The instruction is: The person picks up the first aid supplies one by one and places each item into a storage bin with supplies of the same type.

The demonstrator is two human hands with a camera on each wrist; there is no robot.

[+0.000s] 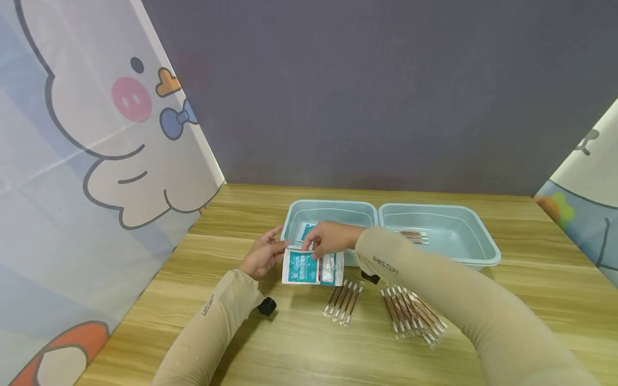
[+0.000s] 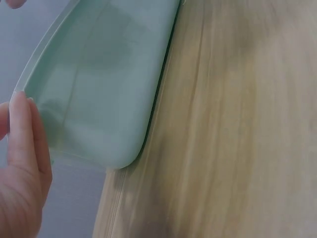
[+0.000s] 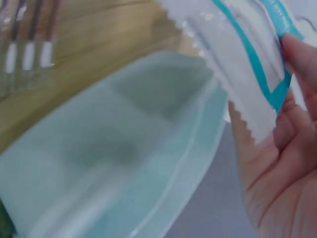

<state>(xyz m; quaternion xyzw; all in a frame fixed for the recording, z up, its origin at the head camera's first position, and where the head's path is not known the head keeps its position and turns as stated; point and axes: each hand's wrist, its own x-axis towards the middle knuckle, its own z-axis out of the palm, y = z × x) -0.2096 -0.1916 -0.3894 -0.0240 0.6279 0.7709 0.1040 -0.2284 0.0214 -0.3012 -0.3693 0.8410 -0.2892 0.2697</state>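
In the head view my right hand (image 1: 329, 237) pinches the upper edge of a teal-and-white packet (image 1: 301, 267). The packet hangs over the front rim of the left pale blue-green plastic bin (image 1: 338, 205). In the right wrist view, thumb and fingers hold the same packet (image 3: 237, 49), its serrated edge showing. My left hand (image 1: 264, 253) is at the left bin's front left corner. Close up in the left wrist view, its fingers (image 2: 22, 129) lie straight along the bin's outer wall, with the rim between them and the thumb. Another teal packet (image 1: 307, 230) lies inside this bin.
The right bin (image 1: 449, 214) stands beside the left one, holding several brown-stick cotton swabs (image 1: 414, 237). In front lie a small wrapped group of swabs (image 1: 344, 301) and a larger bundle (image 1: 410, 313) on the wooden table (image 1: 299, 348). A grey panel (image 1: 367, 96) rises behind.
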